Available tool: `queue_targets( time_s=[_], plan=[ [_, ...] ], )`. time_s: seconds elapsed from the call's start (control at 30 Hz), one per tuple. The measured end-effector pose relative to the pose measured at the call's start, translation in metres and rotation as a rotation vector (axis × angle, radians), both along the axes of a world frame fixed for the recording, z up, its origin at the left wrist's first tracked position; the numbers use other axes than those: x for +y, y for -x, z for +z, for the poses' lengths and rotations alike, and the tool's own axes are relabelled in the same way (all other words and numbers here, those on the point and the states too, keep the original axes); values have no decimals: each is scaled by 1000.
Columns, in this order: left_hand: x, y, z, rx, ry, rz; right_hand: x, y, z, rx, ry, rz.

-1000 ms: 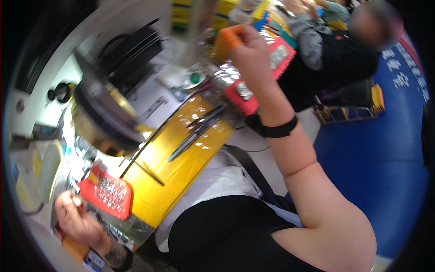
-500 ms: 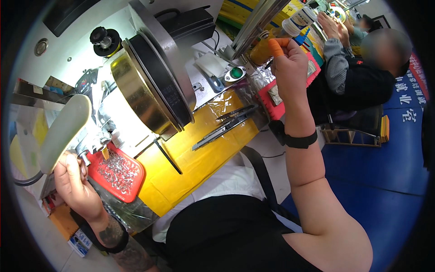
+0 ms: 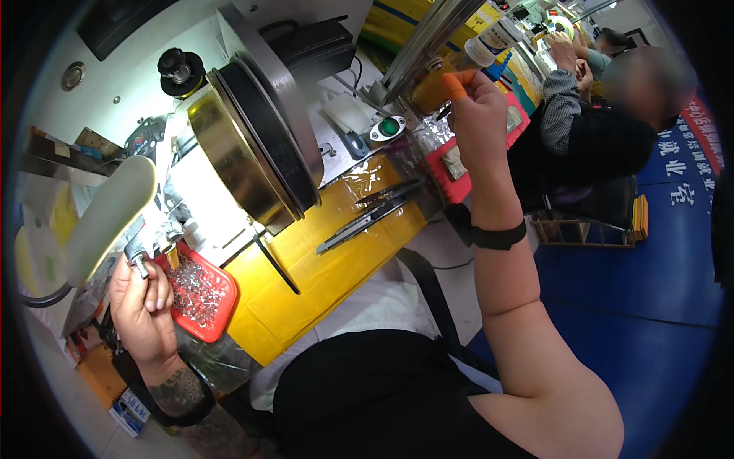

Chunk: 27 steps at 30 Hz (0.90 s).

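My left hand (image 3: 145, 306) is at the lower left with its fingers curled, right below a small threaded metal screw (image 3: 141, 268) by the pale oval lamp head (image 3: 111, 218). What its fingertips hold, if anything, does not show. Close beside it lies a red tray (image 3: 226, 310) full of small metal parts. My right hand (image 3: 479, 111) is raised at the upper right, an orange cover (image 3: 456, 84) on one finger. Its fingers are bent inward; a small dark tip shows beside them, too little to name.
A brass-coloured drum (image 3: 233, 164) with a black rim stands mid-bench. Dark tweezers (image 3: 367, 222) and a black rod (image 3: 277, 264) lie on the yellow mat (image 3: 306, 306). A green button (image 3: 390, 126), a red tray (image 3: 456, 180) and a clear jar (image 3: 489, 44) are farther right, near a seated person (image 3: 604, 122).
My left hand has shifted right and is turned more upright, with its fingers curled in. The scene has slid slightly left. My right hand stays raised; the other person's hands have moved.
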State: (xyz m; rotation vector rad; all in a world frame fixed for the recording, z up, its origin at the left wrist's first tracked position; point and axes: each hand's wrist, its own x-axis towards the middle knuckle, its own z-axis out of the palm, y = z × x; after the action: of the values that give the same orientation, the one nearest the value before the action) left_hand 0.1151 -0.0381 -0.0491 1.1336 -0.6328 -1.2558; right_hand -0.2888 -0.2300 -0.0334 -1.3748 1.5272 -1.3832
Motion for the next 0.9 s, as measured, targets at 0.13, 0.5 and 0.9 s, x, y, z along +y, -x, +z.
queue_targets(
  time_s=[0.13, 0.5, 0.9],
  plan=[
    [2, -7, 0, -53, -51, -36, 7, 6, 6, 156, -46, -16],
    [-49, -6, 78, -1137, 292, -287, 153, -86, 18, 317, 520, 443],
    [-52, -23, 77, -865, 210, -435, 169, -174, 25, -344, 78, 980]
  ],
)
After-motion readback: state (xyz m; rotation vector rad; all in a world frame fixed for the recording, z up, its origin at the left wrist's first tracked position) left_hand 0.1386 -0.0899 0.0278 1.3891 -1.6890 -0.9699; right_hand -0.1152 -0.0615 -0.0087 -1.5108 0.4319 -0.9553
